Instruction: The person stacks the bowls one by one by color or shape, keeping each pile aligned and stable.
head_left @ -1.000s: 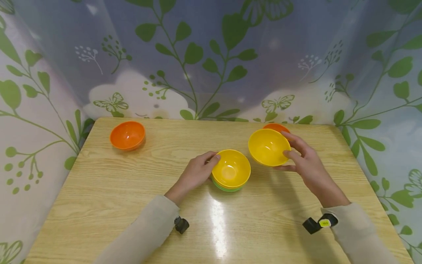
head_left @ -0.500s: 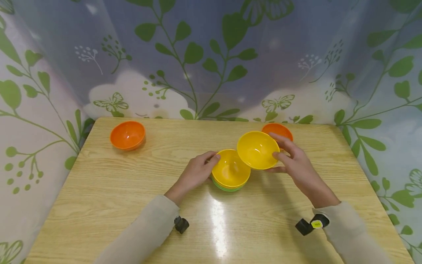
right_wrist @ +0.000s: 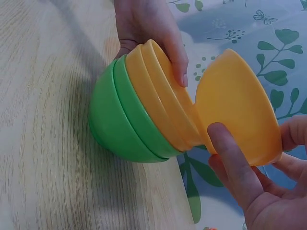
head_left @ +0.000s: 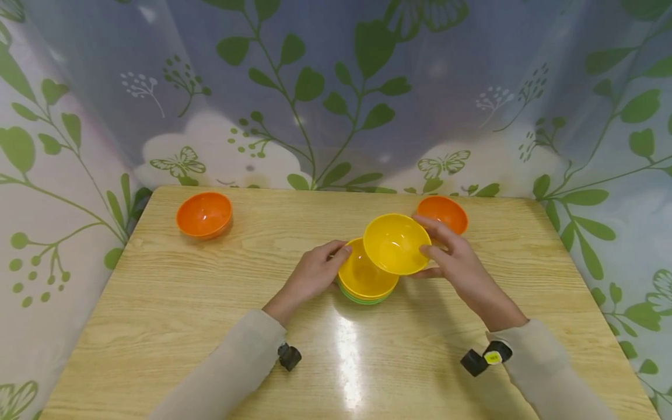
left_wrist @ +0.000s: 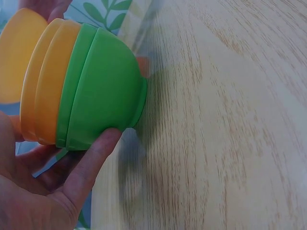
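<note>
Head view: seven bowls can be counted, three yellow, two green and two orange, on or above one wooden table (head_left: 184, 303). Four of them form a single nested stack (head_left: 362, 283) near the middle of the table; the left wrist view separates its layers into two green bowls (left_wrist: 105, 86) below and two yellow bowls (left_wrist: 50, 91) above. One left hand (head_left: 312, 269) grips that stack at its side, fingers part-way curled, thumb over the top rim and the others around the outside. One right hand (head_left: 464, 262) pinches the third yellow bowl (head_left: 396, 244) by its rim, thumb on the inner side and fingers spread along the outer wall. That bowl is held tilted at the stack's right edge, overlapping it in the head view; whether the two rims touch, I cannot tell. Both orange bowls lie along the far part of the table, one left orange bowl (head_left: 205, 214) well apart and one right orange bowl (head_left: 445, 213) just beyond the right hand. Two light sleeves (head_left: 231, 361) each carry one black device (head_left: 289, 356), and a leaf-printed cloth (head_left: 194, 134) hangs behind.
</note>
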The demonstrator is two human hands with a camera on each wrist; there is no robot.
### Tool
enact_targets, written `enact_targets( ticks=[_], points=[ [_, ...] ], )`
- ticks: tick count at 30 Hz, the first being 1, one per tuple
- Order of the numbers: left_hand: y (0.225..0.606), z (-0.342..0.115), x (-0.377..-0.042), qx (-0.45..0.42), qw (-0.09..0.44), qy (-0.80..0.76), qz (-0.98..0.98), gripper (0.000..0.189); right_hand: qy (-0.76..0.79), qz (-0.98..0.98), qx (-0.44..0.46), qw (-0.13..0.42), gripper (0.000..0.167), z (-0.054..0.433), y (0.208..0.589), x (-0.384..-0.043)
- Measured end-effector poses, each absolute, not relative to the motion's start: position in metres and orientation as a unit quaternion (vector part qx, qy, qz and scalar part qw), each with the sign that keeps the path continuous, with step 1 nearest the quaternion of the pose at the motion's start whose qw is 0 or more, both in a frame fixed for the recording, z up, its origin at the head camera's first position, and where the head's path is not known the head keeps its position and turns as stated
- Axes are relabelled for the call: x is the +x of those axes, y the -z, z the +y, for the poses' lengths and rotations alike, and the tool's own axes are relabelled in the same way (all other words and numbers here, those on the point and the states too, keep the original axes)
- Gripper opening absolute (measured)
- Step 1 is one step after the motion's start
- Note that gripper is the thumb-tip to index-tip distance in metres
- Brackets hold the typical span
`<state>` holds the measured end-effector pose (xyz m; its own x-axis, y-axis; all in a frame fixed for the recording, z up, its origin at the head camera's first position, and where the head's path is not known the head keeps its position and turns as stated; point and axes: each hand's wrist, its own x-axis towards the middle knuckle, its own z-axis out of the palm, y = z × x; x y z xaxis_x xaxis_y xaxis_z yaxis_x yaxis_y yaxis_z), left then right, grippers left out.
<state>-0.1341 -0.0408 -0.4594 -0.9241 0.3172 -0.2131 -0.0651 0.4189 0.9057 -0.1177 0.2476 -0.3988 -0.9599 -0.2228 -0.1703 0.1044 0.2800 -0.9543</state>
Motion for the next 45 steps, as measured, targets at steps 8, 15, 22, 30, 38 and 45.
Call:
enact_targets(
  ticks=[8, 15, 22, 30, 38, 45],
  points=[
    [0.46, -0.041, -0.134, 0.08, 0.176, -0.536, 0.822, 0.048, 0.599, 0.787, -0.052, 0.136, 0.059, 0.24, 0.399, -0.117],
    [0.46, -0.041, -0.135, 0.08, 0.175, -0.533, 0.824, 0.047, 0.601, 0.784, -0.069, 0.139, 0.058, 0.237, 0.399, -0.116],
    [0.459, -0.04, -0.135, 0.07, 0.179, -0.531, 0.825, 0.045, 0.587, 0.794, -0.078, 0.14, 0.057, 0.234, 0.402, -0.115],
    [0.46, -0.04, -0.134, 0.059, 0.183, -0.543, 0.818, 0.043, 0.56, 0.812, -0.088, 0.139, 0.053, 0.226, 0.407, -0.115],
    [0.459, -0.041, -0.133, 0.054, 0.186, -0.548, 0.814, 0.043, 0.559, 0.812, -0.082, 0.145, 0.055, 0.223, 0.41, -0.113],
    [0.46, -0.042, -0.132, 0.051, 0.187, -0.552, 0.811, 0.045, 0.569, 0.805, -0.081, 0.146, 0.055, 0.222, 0.418, -0.112]
  ],
)
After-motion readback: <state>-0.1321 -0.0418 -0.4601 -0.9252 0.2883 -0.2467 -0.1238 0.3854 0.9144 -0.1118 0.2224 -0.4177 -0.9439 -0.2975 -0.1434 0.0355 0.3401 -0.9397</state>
